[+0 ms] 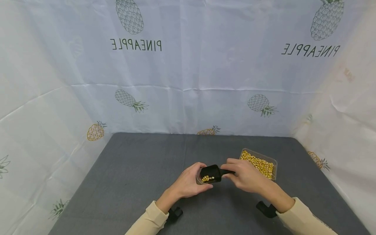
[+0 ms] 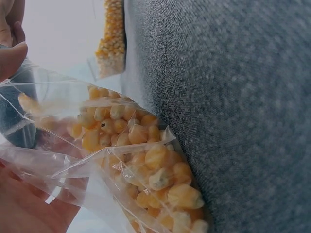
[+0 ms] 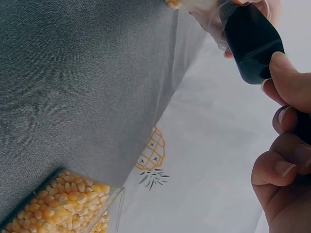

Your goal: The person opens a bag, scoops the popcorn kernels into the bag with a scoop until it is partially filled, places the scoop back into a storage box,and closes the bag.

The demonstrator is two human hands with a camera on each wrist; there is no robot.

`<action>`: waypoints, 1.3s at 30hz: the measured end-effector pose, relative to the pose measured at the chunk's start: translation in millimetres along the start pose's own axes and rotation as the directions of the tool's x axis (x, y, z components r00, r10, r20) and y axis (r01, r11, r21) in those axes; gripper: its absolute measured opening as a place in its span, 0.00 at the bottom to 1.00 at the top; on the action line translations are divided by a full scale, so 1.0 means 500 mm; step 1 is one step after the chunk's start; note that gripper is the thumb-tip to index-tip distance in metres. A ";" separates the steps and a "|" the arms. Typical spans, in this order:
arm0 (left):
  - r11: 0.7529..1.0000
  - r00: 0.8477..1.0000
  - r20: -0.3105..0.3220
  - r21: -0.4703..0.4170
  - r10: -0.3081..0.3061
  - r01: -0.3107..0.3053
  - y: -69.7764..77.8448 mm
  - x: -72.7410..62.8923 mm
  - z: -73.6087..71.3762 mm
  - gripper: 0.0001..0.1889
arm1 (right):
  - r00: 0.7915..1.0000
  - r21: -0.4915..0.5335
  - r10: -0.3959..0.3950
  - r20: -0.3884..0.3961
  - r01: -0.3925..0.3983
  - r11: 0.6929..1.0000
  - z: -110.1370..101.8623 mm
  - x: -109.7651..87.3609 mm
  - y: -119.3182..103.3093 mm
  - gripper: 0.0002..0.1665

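My left hand (image 1: pixel 189 183) holds a clear plastic bag (image 2: pixel 104 167) round its mouth, thumb on the near side and fingers on the far side. Yellow corn kernels (image 2: pixel 160 179) fill the lower part of the bag, which bulges against the table. With my right hand (image 1: pixel 246 175) I grip a black scoop (image 1: pixel 212 172) by its handle. The scoop's front end sits in the bag's mouth, and a few kernels (image 1: pixel 206 178) lie in it. In the right wrist view the thumb (image 3: pixel 286 73) presses near the back of the scoop.
A clear rectangular container (image 1: pixel 275 167) of corn kernels (image 1: pixel 259 164) stands at the right, just beyond my right hand. Dark grey cloth covers the table (image 1: pixel 141 169). White pineapple-print fabric (image 1: pixel 188 65) hangs behind and on both sides.
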State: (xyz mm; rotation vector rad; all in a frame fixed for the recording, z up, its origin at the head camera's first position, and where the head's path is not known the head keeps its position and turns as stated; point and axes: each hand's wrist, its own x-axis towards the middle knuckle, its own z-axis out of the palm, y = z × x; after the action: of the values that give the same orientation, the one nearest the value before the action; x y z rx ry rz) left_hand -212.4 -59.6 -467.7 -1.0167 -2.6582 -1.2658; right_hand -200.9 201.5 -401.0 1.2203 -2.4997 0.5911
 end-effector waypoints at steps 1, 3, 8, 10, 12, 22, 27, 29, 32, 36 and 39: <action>1.000 1.000 -0.001 -0.001 0.002 -0.002 0.000 0.000 0.000 0.32 | 1.000 -0.003 -0.004 -0.001 0.004 1.000 -0.001 0.001 -0.001 0.13; 1.000 1.000 -0.003 -0.002 0.005 -0.005 0.000 0.001 0.000 0.32 | 1.000 -0.016 -0.013 -0.001 0.013 1.000 -0.002 0.004 -0.004 0.13; 1.000 1.000 -0.004 -0.002 0.008 -0.008 0.000 0.001 0.000 0.32 | 1.000 -0.021 -0.025 0.004 0.025 0.999 -0.006 0.007 -0.009 0.13; 1.000 1.000 -0.003 -0.004 0.008 -0.008 0.000 0.001 0.000 0.32 | 1.000 -0.010 -0.024 0.005 0.024 1.000 -0.006 0.006 -0.009 0.13; 1.000 1.000 0.000 -0.006 0.005 -0.005 0.001 0.001 0.000 0.32 | 1.000 0.000 -0.019 0.003 0.019 1.000 -0.005 0.004 -0.008 0.14; 1.000 1.000 0.007 -0.007 0.015 -0.015 -0.001 0.001 0.000 0.32 | 0.999 0.099 0.046 -0.027 -0.043 0.994 -0.004 -0.023 0.003 0.16; 1.000 1.000 0.004 -0.007 0.027 -0.027 -0.003 0.001 0.001 0.30 | 0.996 0.143 0.075 -0.043 -0.068 0.987 -0.003 -0.036 0.010 0.16; 1.000 1.000 0.000 -0.009 0.029 -0.029 -0.004 0.001 0.001 0.30 | 0.995 0.167 0.095 -0.038 -0.087 0.982 -0.001 -0.040 0.013 0.16; 0.999 0.999 -0.007 -0.012 0.031 -0.031 -0.004 0.000 0.002 0.29 | 0.991 0.199 0.129 -0.031 -0.121 0.973 0.002 -0.047 0.017 0.16; 0.999 0.999 -0.013 -0.014 0.036 -0.036 -0.005 0.000 0.003 0.29 | 0.984 0.246 0.173 -0.029 -0.161 0.956 0.005 -0.056 0.020 0.13; 0.999 0.999 -0.011 -0.021 0.043 -0.043 -0.005 0.000 0.004 0.29 | 0.978 0.267 0.206 -0.025 -0.192 0.944 0.004 -0.063 0.021 0.11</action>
State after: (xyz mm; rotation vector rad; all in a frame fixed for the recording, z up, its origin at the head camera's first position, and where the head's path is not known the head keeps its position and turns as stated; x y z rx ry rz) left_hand -213.5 -59.5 -470.9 -1.0604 -2.6060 -1.2900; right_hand -190.5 227.7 -419.1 1.0234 -2.5792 1.0216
